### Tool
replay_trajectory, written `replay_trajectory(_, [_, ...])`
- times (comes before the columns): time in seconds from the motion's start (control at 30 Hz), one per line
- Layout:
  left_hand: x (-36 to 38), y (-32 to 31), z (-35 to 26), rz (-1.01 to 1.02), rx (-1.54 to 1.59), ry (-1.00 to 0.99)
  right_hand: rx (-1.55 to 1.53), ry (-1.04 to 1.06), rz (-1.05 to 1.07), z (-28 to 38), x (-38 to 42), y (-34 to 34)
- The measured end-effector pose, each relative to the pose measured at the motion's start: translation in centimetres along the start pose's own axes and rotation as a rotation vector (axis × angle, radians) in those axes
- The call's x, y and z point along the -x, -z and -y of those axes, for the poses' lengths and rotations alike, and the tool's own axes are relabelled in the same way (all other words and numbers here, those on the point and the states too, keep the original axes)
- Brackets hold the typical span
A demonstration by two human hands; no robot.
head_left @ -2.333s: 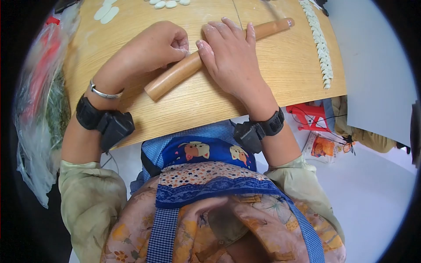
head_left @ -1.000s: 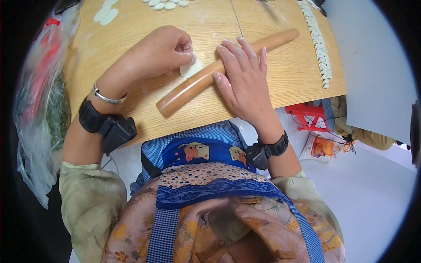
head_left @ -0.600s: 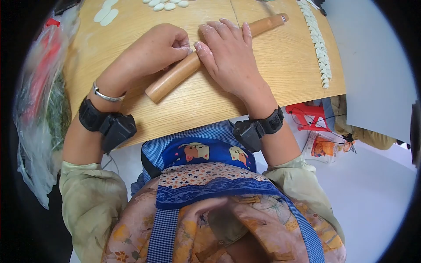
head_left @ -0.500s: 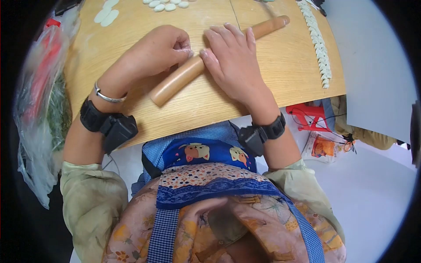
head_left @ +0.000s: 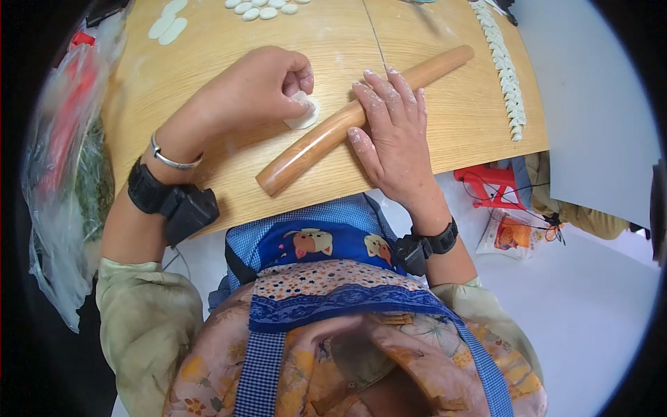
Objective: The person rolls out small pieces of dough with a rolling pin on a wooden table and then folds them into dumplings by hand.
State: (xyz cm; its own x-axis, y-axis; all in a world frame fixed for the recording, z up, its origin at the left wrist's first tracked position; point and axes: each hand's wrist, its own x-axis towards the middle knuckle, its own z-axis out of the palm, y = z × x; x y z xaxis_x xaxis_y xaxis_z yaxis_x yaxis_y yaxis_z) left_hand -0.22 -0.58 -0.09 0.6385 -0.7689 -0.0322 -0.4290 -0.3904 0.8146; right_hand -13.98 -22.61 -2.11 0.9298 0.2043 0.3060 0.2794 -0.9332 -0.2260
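Observation:
A small round dough wrapper (head_left: 303, 119) lies on the wooden table, partly covered by my left hand (head_left: 276, 85). The fingers of that hand are curled, with thumb and fingertips pinching the wrapper's edge. Slanting across the table just to the right is a wooden rolling pin (head_left: 313, 151). My right hand (head_left: 397, 139) rests on the pin's middle, palm down, fingers stretched out and floury. The pin's lower left end sits close to the wrapper without covering it.
Flattened dough pieces (head_left: 173, 30) lie at the table's far left, near several dough rounds (head_left: 268, 12). A long row of shaped dough pieces (head_left: 506, 76) runs along the right. A plastic bag (head_left: 59, 174) hangs at the left edge; a red stool (head_left: 490, 187) stands below.
My right hand has drawn the rolling pin toward me and to the right. The wrapper now shows under my left fingers, where it was hidden before.

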Motion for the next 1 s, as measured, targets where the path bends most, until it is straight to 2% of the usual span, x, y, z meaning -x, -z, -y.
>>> replay_trajectory(0.17, [-0.1,0.1,0.0,0.06,-0.059,0.078,0.004,-0.003,-0.002,0.0,0.0,0.0])
replay_trajectory(0.33, [0.2,0.6,-0.5,0.106,0.134,0.198,0.027,0.006,-0.009,0.5,-1.1,-0.1])
replay_trajectory(0.57, [0.1,0.4,0.2,0.05,0.271,0.178,0.082,0.036,-0.036,0.8,-4.4,-1.1])
replay_trajectory(0.67, [0.0,0.6,0.2,0.053,0.254,0.19,0.078,0.044,-0.038,0.7,-4.7,-1.4])
replay_trajectory(0.77, [0.1,0.9,0.3,0.112,0.107,0.203,0.076,0.035,-0.036,0.7,-3.9,-1.1])
replay_trajectory(0.83, [0.2,0.9,0.3,0.068,-0.11,0.041,0.071,0.023,-0.03,0.7,-2.8,-0.8])
replay_trajectory(1.0, [0.4,0.9,-0.6,0.096,-0.149,0.088,0.045,0.007,-0.006,0.5,-1.0,-0.5])
